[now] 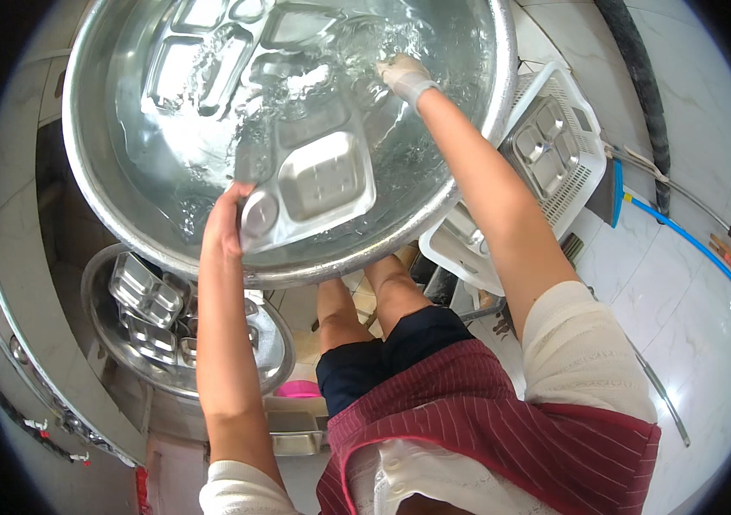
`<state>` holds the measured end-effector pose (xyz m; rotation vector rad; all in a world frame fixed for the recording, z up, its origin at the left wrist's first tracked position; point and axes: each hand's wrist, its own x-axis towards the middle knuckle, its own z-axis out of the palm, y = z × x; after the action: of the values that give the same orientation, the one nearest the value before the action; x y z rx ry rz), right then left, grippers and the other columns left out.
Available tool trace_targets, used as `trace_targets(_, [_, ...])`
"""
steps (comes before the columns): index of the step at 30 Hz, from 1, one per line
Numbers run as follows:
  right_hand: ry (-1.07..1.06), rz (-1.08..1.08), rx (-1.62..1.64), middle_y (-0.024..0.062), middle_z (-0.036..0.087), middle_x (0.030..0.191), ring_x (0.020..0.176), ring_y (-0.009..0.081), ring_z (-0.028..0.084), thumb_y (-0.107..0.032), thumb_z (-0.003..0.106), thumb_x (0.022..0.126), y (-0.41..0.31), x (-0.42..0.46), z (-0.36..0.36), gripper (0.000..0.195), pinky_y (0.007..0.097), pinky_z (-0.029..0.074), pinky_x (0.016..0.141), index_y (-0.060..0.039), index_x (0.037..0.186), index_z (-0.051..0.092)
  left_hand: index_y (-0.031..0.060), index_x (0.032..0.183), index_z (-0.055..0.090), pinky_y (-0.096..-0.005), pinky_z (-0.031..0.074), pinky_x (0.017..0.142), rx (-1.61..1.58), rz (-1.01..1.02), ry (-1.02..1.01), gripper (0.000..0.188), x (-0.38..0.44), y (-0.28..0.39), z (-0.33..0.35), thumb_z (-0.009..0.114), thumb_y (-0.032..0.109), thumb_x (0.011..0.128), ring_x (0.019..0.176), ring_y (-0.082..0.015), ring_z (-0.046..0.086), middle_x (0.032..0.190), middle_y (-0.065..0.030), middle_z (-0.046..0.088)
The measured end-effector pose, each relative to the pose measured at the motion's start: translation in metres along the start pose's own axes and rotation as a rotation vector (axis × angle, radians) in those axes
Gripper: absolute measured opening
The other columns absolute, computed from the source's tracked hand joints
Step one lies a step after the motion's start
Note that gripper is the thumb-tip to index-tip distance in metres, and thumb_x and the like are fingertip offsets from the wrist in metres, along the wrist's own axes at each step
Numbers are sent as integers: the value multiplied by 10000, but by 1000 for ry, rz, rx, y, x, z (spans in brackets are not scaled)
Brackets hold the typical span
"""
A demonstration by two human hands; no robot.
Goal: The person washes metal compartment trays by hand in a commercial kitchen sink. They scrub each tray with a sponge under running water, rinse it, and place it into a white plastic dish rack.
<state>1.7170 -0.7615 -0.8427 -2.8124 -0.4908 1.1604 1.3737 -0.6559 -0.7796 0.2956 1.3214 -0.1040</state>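
Observation:
In a large round metal basin (pixel 85 167) of water, several stainless steel compartment trays (pixel 166 67) lie under the surface. My left hand (pixel 229 215) grips the edge of one compartment tray (pixel 327 177), beside its small round well. That tray tilts, its near end out of the water and its far end under it. My right hand (pixel 402 74), in a thin translucent glove, reaches to the splashing surface at the basin's far right. Its fingers are partly under water, and whether they hold anything cannot be made out.
A smaller metal basin (pixel 288 351) with several compartment trays (pixel 147 290) stands below left. At right, stacked trays (pixel 545 145) sit in a white plastic basket (pixel 587 122), near a second white basket (pixel 433 248). A blue-handled tool (pixel 687 235) and a dark hose (pixel 642 84) lie beyond.

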Motion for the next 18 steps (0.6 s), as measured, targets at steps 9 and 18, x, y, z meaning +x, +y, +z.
trace_targets(9, [-143,406,100,205,514,1317,1159,338,546,-295,363,947,64,133,112,454,434,417,981,-19,1273,517,-6,962,516,-327,499,678,-128,413,437,221,-50,-58,-16,520,24,744,752,-214,557,863,-85,544])
trace_targets(18, [-430,451,1425,110,614,975,796,217,638,-251,529,955,24,-79,99,207,332,548,564,-80,1067,556,-32,1144,516,-301,447,766,144,676,568,389,-26,-57,-5,507,30,760,826,-175,523,942,-80,565])
